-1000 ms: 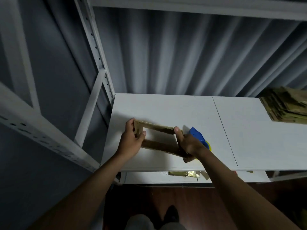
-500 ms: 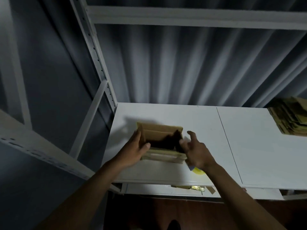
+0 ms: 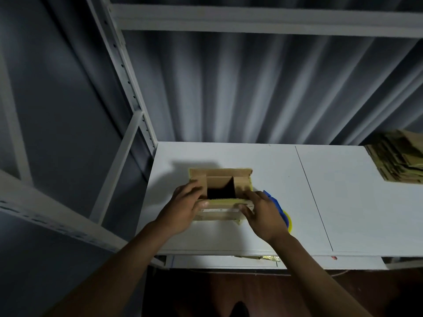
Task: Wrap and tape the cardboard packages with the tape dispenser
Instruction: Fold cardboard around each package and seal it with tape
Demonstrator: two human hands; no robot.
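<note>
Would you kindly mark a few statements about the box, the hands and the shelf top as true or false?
1. The cardboard box is open at the top. True.
2. Both hands hold the box, the left hand on its left side and the right hand on its right. True.
3. The blue tape dispenser is in the right hand. False: it lies on the white shelf top behind that hand.
4. The stack of flat cardboard sits at the shelf's left end. False: it sits at the right.

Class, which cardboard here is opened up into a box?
The brown cardboard box between both hands, its dark inside showing; the stacked cardboard sheets at the shelf's far right lie flat.
</note>
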